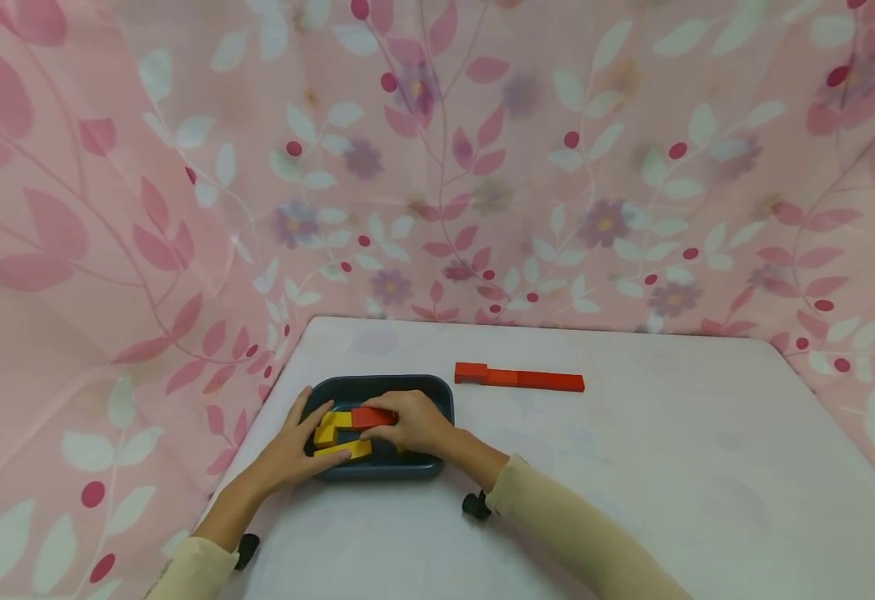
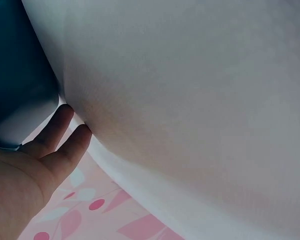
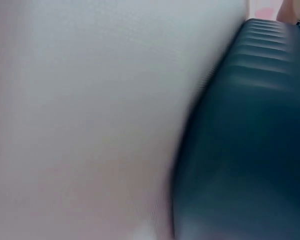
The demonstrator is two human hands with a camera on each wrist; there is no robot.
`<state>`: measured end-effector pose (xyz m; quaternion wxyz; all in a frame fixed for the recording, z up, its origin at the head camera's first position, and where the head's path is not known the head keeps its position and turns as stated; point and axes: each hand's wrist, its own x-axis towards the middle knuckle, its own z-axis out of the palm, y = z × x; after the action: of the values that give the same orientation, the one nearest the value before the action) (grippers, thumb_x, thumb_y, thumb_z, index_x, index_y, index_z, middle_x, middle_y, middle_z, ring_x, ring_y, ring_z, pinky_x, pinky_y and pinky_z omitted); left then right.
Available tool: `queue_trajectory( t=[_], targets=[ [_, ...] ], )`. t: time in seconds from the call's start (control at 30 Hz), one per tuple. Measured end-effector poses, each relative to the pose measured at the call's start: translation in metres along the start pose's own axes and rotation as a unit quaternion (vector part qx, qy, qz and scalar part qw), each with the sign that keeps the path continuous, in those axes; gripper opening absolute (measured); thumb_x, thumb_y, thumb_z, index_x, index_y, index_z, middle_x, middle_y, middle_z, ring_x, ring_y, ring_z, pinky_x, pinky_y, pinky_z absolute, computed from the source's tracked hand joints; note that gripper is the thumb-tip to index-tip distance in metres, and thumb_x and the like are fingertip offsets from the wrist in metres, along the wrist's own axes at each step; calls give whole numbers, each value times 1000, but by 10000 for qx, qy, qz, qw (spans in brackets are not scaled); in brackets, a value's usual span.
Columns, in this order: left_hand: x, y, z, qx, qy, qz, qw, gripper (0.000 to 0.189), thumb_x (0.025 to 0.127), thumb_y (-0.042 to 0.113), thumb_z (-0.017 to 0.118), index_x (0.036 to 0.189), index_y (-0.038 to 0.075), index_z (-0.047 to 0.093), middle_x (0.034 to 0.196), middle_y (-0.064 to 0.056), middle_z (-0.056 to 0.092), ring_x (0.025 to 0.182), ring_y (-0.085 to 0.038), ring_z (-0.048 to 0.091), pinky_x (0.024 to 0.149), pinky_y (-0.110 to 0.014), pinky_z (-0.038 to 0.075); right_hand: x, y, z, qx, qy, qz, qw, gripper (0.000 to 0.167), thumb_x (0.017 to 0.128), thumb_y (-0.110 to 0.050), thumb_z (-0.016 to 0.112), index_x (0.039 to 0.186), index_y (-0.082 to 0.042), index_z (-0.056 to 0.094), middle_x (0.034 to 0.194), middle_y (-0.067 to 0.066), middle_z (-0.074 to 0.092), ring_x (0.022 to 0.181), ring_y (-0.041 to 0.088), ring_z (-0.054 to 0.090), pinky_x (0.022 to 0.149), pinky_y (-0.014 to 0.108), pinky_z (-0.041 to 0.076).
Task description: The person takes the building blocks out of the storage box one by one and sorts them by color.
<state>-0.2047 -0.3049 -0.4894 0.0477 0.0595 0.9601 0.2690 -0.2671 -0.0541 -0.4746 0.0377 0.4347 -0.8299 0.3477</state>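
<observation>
A dark blue tray (image 1: 385,473) holds several yellow blocks and a red block (image 1: 370,417). Thumb and fingers of my right hand (image 1: 421,423) pinch the red block inside it; in the right wrist view only the outer wall of the tray (image 3: 245,150) shows up close. My left hand (image 1: 287,454) lies at the tray's left end with spread fingers. Its thumb is over the near side, by a long yellow block (image 1: 355,450). Two fairly straight fingers of the left hand (image 2: 35,175) show beside the tray in the left wrist view. The right palm hides part of the tray's contents.
Behind and right of the tray, a row of red blocks (image 1: 550,381) lies end to end, with a raised piece at its left end. The table has a white cover (image 1: 632,483). Pink floral cloth (image 1: 520,167) hangs along the back and left side.
</observation>
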Motion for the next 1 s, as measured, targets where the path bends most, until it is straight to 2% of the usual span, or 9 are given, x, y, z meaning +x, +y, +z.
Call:
queue_trajectory(
  t=[0.1,0.27,0.4,0.57,0.77,1.0],
  targets=[
    [-1,-1,1,-30,-59,-15,10000,97,79,69,66,156,21,31,167,-15,-4,143,-53,25,102,-75,35,-6,-2,-7,205,65,28,9998,41,85,-32,78,121,-13,70,106,0,72,87,9,60,81,11,51],
    [-2,-2,2,-25,-60,-58,10000,98,78,69,67,156,22,31,167,-14,-4,143,-52,25,102,-75,34,-22,-9,-35,495,-32,217,9985,40,86,-30,77,122,-16,70,111,1,64,95,11,57,80,14,54],
    [-2,-1,1,-11,-55,-110,9999,99,78,70,67,156,23,31,167,-13,-5,144,-51,23,103,-75,33,-41,-3,-61,369,89,235,9990,40,85,-26,79,123,-17,70,113,3,55,87,12,55,72,17,55],
    [-1,2,0,12,-16,-76,10000,98,78,70,68,156,22,31,167,-14,-5,144,-52,23,103,-75,34,-70,22,-91,74,341,666,9972,42,83,-24,80,123,-18,71,106,1,49,77,14,52,62,19,52],
    [-1,1,1,-19,-6,-2,10000,99,77,69,68,156,21,32,167,-14,-5,143,-52,24,103,-75,34,-113,52,-118,-248,165,1340,9905,46,82,-29,81,125,-19,70,104,-2,52,85,14,51,65,18,53],
    [-1,-1,0,-12,-23,-54,10000,99,77,70,68,156,23,31,167,-12,-6,144,-51,23,103,-75,34,-160,81,-144,-700,163,1531,9856,43,82,-21,81,122,-12,71,102,0,57,84,13,53,65,19,52]
  ],
)
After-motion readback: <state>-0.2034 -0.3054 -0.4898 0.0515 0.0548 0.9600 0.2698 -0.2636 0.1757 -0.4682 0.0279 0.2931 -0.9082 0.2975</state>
